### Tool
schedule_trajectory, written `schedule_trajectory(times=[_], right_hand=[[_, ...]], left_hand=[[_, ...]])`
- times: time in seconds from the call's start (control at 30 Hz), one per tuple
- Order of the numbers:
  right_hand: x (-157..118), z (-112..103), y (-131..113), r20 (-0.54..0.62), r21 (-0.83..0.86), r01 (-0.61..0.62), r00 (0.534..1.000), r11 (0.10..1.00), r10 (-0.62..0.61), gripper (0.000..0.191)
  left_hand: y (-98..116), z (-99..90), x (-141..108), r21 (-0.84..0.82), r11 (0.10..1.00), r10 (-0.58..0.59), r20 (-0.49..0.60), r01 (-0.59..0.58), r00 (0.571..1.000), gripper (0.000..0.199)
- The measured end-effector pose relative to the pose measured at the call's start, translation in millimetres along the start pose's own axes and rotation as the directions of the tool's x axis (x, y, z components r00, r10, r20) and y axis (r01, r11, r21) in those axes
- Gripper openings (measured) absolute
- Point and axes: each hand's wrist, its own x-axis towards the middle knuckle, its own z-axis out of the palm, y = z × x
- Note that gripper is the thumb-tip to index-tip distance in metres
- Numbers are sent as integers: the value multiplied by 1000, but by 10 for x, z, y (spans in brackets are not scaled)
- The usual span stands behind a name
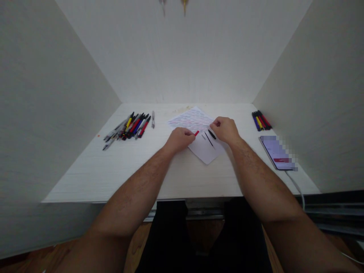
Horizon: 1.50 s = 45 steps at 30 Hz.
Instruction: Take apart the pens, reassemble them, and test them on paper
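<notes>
My left hand (180, 139) is closed on a red pen part (196, 133) above the left side of a white paper (205, 155). On that paper lie a thin dark refill (209, 140), a small grey piece (203, 137) that may be a spring, and a black pen part (212, 134). My right hand (225, 129) is just right of the black part, its thumb and fingertips pinched together; what they hold, if anything, is too small to make out. Behind the hands is a sheet covered in coloured scribbles (192, 119).
A pile of mixed pens (129, 127) lies on the left of the white table (113, 178), with a clear pen (153, 119) beside it. Several coloured pens (261, 120) are lined up at the right, above a phone (275, 151) with a white cable (297, 185). Walls enclose three sides.
</notes>
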Motion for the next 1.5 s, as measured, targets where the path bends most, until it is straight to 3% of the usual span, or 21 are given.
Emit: schedule_trajectory(times=[0.13,0.33,0.6,0.7,0.83,1.0,1.13,1.27,1.5], right_hand=[[-10,18,1,26,18,1,1000,1000,-1,17],[-21,15,-8,48,17,-13,999,1000,12,17],[-20,-3,-18,61,-1,-12,998,1000,12,16],[-21,4,-15,49,10,-12,999,1000,11,16],[-14,10,-6,33,25,-24,999,999,23,16],[19,38,66,14,35,-59,998,998,58,16],[60,89,194,-29,31,-138,990,990,139,16],[91,126,306,-42,40,-222,974,974,223,19],[60,143,295,13,0,-168,986,986,168,29]], left_hand=[[-27,-67,-3,17,1000,-25,175,22,984,19],[-46,-85,3,19,1000,-29,243,25,970,29],[13,-122,-49,-76,992,-78,293,105,953,23],[22,-105,-42,-111,990,-66,222,92,973,27],[5,-44,-5,2,1000,24,-26,-24,999,33],[-119,-18,69,259,961,147,-192,-95,970,23],[-269,-60,156,316,949,126,-310,-22,942,20],[-374,-63,212,293,956,79,-329,23,941,18],[-423,-9,221,374,927,113,-316,15,942,23]])
